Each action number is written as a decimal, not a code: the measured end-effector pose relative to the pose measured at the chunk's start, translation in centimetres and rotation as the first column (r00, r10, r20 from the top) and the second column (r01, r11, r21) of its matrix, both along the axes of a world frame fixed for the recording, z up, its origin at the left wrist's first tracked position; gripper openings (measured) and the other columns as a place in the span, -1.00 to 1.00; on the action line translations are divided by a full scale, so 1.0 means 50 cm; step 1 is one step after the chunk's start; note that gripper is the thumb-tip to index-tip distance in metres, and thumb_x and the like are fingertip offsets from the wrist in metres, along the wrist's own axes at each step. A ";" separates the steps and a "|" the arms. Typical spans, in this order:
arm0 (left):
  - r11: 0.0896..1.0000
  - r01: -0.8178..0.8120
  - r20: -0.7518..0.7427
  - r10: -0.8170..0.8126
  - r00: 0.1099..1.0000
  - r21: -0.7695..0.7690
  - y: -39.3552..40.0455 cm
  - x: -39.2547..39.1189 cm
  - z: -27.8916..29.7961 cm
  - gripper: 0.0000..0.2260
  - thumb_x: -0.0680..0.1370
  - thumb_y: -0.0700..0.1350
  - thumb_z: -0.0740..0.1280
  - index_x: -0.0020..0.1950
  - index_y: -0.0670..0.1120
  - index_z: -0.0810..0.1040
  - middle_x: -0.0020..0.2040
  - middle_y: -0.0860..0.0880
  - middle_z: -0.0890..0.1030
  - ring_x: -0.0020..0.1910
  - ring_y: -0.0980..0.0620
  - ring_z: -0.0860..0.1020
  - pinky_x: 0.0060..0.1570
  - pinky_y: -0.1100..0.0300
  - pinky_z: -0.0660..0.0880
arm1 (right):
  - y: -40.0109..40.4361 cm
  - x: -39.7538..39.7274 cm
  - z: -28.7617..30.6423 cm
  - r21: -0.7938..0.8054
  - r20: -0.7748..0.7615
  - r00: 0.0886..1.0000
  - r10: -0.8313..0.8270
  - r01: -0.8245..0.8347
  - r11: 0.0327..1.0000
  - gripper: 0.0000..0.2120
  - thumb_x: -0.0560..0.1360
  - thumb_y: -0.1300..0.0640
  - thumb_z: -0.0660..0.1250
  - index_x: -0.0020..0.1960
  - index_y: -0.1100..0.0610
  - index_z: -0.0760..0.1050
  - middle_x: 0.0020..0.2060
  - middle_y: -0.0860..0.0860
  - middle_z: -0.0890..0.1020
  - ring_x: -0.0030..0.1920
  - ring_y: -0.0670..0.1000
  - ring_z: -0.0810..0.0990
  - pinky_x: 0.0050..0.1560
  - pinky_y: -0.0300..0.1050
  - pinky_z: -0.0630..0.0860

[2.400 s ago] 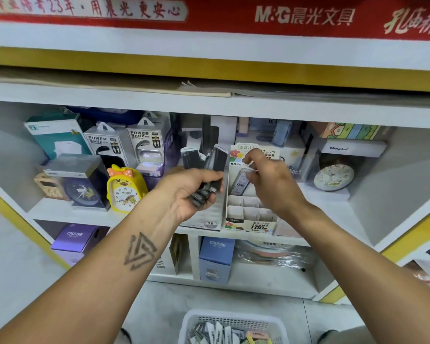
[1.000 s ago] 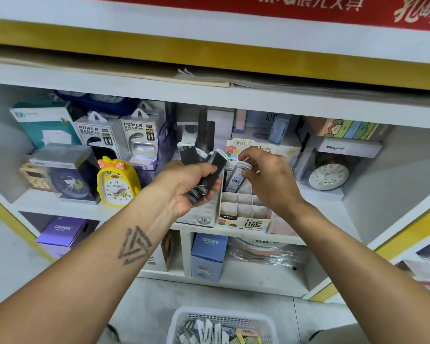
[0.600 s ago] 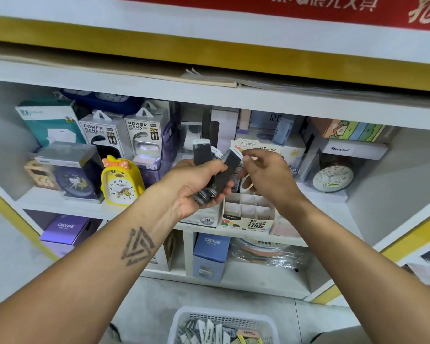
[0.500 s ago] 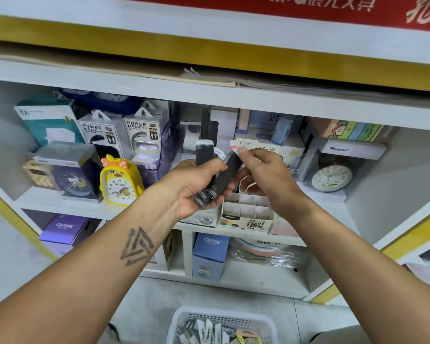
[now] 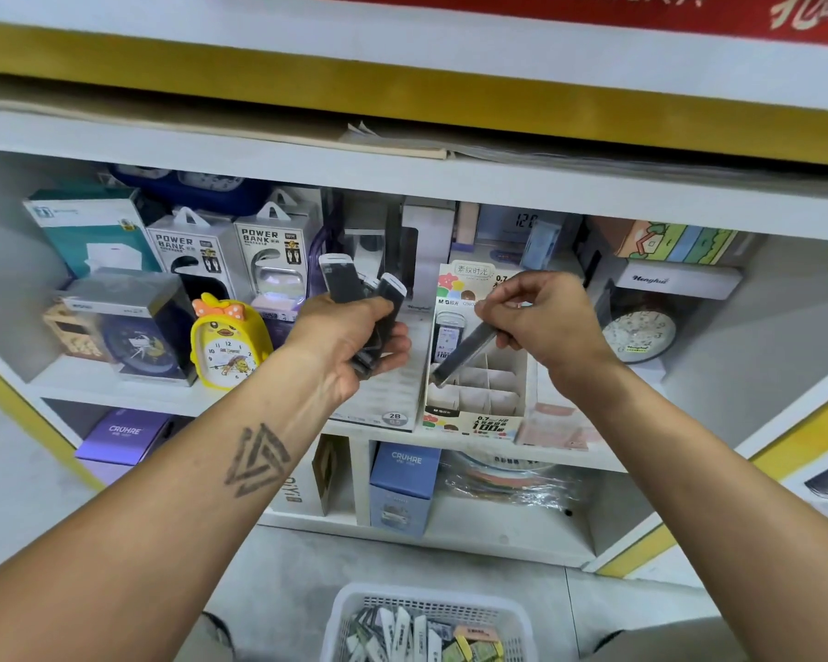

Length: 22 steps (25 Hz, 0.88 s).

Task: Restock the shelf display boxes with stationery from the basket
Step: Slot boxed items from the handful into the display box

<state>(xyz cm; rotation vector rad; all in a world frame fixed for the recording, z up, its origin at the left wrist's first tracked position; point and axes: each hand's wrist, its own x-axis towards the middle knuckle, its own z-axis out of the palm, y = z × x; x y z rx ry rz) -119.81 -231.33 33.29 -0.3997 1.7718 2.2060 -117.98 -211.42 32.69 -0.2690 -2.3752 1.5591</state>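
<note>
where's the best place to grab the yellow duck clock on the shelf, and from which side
Take the yellow duck clock by its two rounded sides, coming straight in from the front. It stands upright at the shelf's front edge, face outward. A dark boxed clock crowds its left side and boxes stand behind, so a grip from above, on the top below the orange bow, may be easier.

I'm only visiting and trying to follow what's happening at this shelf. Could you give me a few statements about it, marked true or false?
1. The right hand pinches one dark lead case over the divided display box. True.
2. The left hand is empty. False: it grips a bundle of cases.
3. The yellow duck clock stands left of the hands. True.
4. The white basket sits on the shelf. False: it is down on the floor.
</note>
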 end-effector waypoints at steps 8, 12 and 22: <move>0.997 0.069 0.026 -0.069 0.997 0.020 0.012 0.013 -0.001 -0.94 0.60 -0.26 0.33 -0.07 -0.22 0.53 -0.31 -0.23 0.62 -0.40 -0.09 0.57 -0.36 0.08 0.62 | -0.001 -0.011 -0.023 0.360 -0.066 0.998 0.021 0.004 0.933 -0.93 0.47 0.20 0.49 -0.05 0.14 0.66 -0.28 0.04 0.71 -0.18 0.04 0.70 -0.06 -0.08 0.61; 0.994 0.105 0.031 -0.105 0.994 0.015 0.013 0.014 -0.002 -0.96 0.59 -0.27 0.33 -0.05 -0.23 0.53 -0.24 -0.27 0.62 -0.38 -0.10 0.58 -0.40 0.14 0.60 | -0.007 -0.008 -0.038 0.602 -0.211 0.968 0.138 0.017 0.798 -0.91 0.55 0.26 0.33 -0.03 0.17 0.61 -0.25 0.09 0.68 -0.17 0.12 0.67 -0.10 0.06 0.58; 0.970 0.244 0.012 -0.244 0.970 0.001 0.018 0.021 -0.007 -0.96 0.56 -0.27 0.36 -0.04 -0.25 0.57 -0.28 -0.24 0.67 -0.45 -0.08 0.63 -0.44 0.19 0.58 | -0.027 -0.003 -0.039 0.487 -0.136 0.984 0.113 -0.033 0.873 -0.80 0.59 0.23 0.30 0.12 0.13 0.67 -0.09 0.08 0.73 -0.07 0.10 0.69 0.01 0.01 0.61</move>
